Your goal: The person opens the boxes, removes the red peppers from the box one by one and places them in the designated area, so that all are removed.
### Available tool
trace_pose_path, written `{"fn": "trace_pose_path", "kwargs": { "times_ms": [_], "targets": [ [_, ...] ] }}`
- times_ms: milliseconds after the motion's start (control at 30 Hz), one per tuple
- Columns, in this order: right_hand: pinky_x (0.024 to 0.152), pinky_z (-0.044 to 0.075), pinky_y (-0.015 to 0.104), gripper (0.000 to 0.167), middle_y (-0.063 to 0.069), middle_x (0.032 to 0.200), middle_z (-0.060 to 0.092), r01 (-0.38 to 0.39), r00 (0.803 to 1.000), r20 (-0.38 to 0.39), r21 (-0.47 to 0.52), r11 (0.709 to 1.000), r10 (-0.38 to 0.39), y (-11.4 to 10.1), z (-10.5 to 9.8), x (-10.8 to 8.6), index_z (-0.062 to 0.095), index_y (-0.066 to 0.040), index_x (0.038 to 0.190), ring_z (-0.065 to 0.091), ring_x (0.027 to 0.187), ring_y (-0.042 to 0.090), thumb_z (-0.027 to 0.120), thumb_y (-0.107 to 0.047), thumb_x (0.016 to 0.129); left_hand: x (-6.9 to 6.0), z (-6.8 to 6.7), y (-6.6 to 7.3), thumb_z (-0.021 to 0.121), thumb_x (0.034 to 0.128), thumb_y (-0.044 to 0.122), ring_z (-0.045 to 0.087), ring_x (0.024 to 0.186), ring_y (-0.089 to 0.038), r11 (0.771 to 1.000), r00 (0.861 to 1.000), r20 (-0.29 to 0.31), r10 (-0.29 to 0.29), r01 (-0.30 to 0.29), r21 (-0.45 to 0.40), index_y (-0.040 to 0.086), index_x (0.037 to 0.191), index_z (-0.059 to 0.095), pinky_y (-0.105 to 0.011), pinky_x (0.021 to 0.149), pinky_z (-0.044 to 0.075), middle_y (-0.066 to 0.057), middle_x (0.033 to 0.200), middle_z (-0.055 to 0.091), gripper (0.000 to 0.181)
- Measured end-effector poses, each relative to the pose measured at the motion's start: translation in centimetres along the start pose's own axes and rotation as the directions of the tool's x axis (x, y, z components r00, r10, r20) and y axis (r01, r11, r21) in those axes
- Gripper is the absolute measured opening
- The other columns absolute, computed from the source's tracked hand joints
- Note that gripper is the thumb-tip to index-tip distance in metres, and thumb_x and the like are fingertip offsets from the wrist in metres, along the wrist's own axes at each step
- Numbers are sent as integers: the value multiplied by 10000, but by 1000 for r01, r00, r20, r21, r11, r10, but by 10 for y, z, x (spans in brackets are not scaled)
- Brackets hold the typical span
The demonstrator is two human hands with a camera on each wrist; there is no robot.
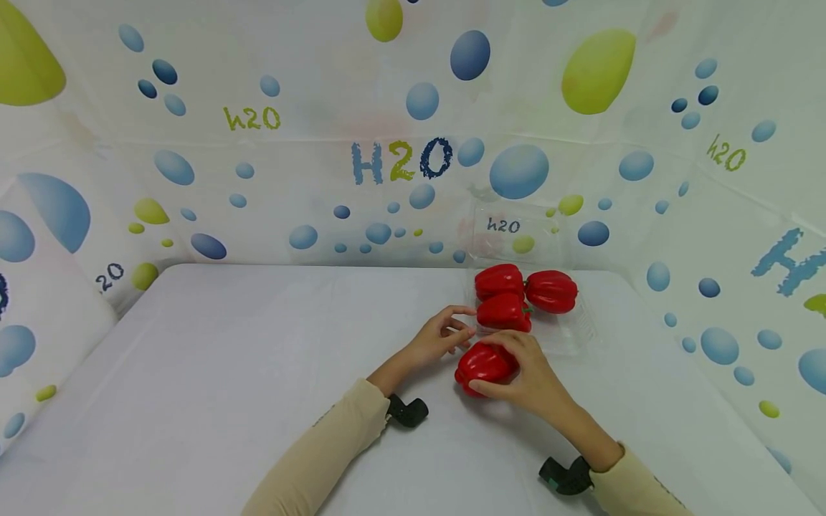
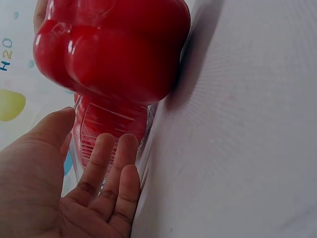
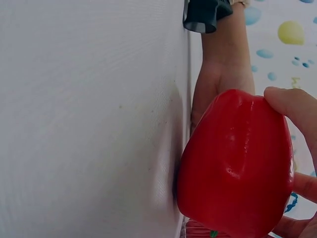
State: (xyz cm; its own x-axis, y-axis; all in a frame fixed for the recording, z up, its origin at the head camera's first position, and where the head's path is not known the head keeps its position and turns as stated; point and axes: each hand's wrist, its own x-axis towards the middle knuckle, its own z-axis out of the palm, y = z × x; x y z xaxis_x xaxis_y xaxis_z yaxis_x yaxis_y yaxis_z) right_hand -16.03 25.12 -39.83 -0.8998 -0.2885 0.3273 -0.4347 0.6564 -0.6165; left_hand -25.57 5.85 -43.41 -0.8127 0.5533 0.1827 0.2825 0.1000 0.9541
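Note:
In the head view a red bell pepper (image 1: 485,364) rests on the white table, gripped by my right hand (image 1: 525,369) with thumb in front and fingers over its back. The right wrist view shows this pepper (image 3: 237,163) large, the thumb at its upper edge. My left hand (image 1: 442,335) is at the near left of a clear plastic container (image 1: 558,337), its fingers relaxed and slightly bent. Inside the container lie three more red peppers (image 1: 503,312). In the left wrist view the left hand's fingers (image 2: 126,148) are in front of the container's ribbed side; whether they touch it, I cannot tell.
The container's transparent lid (image 1: 516,233) stands raised against the patterned backdrop. White table surface (image 1: 226,358) extends to the left and around both forearms. A black wrist camera (image 1: 408,413) is on the left wrist, another (image 1: 565,476) on the right.

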Motion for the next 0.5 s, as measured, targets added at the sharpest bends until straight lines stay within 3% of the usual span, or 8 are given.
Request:
{"fn": "trace_pose_path", "kwargs": {
  "times_ms": [167,500],
  "targets": [
    [807,560,478,674,111,1300,534,0,1000,-3,1,1000,0,1,0,0,589,-137,1258,446,1227,332,888,-256,666,2,0,-5,581,987,174,689,890,-243,1000,1000,-9,-11,12,8,128,1369,470,-254,700,528,-170,1098,655,401],
    [805,561,471,675,103,1304,532,-4,1000,13,-9,1000,4,1,0,0,583,-157,1259,436,1234,333,888,-272,667,3,0,-6,580,988,172,686,872,-200,1000,1000,-8,-20,20,6,138,1365,472,-242,686,516,-151,1078,654,393]
  ]
}}
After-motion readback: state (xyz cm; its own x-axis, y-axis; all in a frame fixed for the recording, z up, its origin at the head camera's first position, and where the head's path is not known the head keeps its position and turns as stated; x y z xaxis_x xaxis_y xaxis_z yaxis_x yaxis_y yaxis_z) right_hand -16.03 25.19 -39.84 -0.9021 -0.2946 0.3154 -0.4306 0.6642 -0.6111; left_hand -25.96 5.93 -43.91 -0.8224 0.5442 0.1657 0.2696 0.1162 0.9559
